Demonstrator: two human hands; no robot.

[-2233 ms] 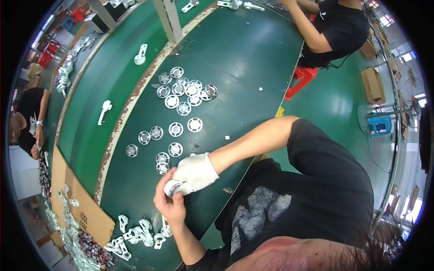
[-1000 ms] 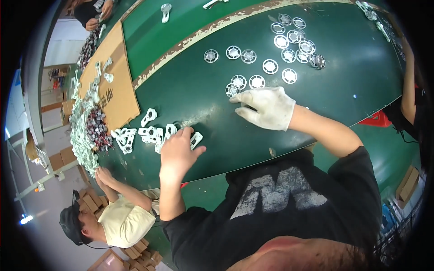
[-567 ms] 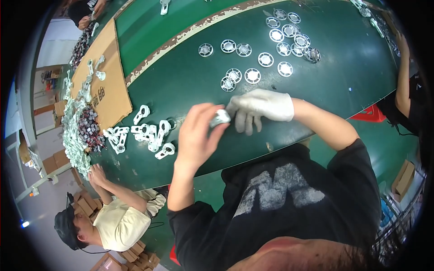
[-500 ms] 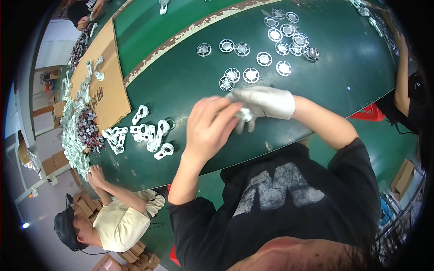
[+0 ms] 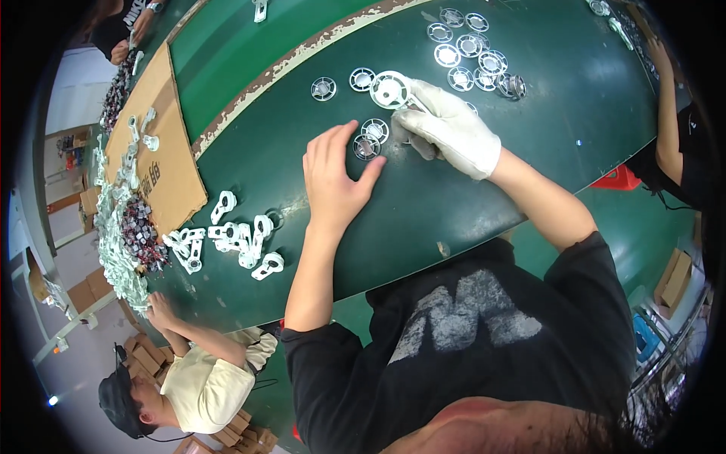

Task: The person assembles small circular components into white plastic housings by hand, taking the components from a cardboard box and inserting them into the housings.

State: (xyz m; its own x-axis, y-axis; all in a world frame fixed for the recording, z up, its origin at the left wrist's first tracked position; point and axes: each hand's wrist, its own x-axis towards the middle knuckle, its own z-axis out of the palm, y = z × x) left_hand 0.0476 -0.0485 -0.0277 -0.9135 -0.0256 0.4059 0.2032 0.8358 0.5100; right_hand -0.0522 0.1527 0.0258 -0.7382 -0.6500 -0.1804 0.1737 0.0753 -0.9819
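Observation:
In my gloved right hand point(image 5: 454, 132) is a white ring-headed part point(image 5: 390, 90), gripped by its short handle. Its round head points away to the left, above the discs on the green table. My bare left hand point(image 5: 333, 170) is open, fingers spread, with thumb and forefinger on either side of a spoked silver disc point(image 5: 367, 147). Another spoked disc point(image 5: 375, 129) overlaps that one. Whether the left fingers touch either disc I cannot tell. More silver discs point(image 5: 324, 89) lie farther off, and some near the right glove are partly hidden.
Several white ring-headed parts point(image 5: 246, 242) lie left of my left arm. A cardboard sheet point(image 5: 170, 151) and a heap of white parts point(image 5: 117, 242) are farther left, where a co-worker point(image 5: 204, 378) reaches in. Another person's arm point(image 5: 667, 113) is at the right.
My hands have come apart. The right has moved forward with the white part, now plainly visible, over the discs; the left has opened and reached toward the two overlapping discs.

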